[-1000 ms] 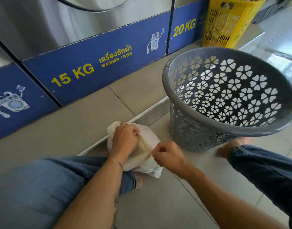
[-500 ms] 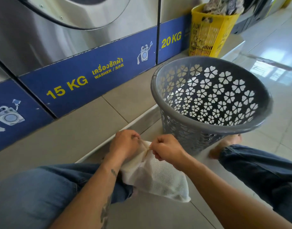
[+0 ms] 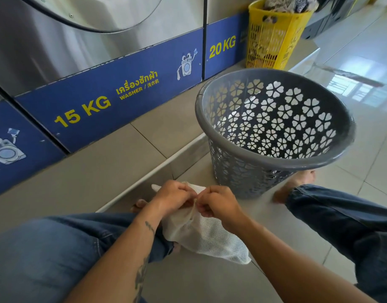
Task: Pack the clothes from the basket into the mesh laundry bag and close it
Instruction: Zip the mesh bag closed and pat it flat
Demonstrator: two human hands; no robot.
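A white mesh laundry bag [image 3: 206, 238] hangs between my knees, bulging and held up off the tiled floor. My left hand [image 3: 174, 196] and my right hand [image 3: 218, 203] are side by side at the bag's top edge, both pinching it where a pale seam or zip line runs down. The fingertips nearly touch. To the right and behind stands a grey plastic basket [image 3: 273, 165] with flower-shaped holes; no clothes show inside it.
Steel washers with blue panels marked 15 KG [image 3: 83, 110] and 20 KG [image 3: 222, 47] line a raised tiled step on the left. A yellow basket [image 3: 273, 38] full of laundry stands on that step farther back. My jeans-clad legs and bare feet flank the bag.
The bag has been lifted from the floor beside the step and now hangs lower and nearer to me. My hands have come together at its top edge. The camera has tilted up.
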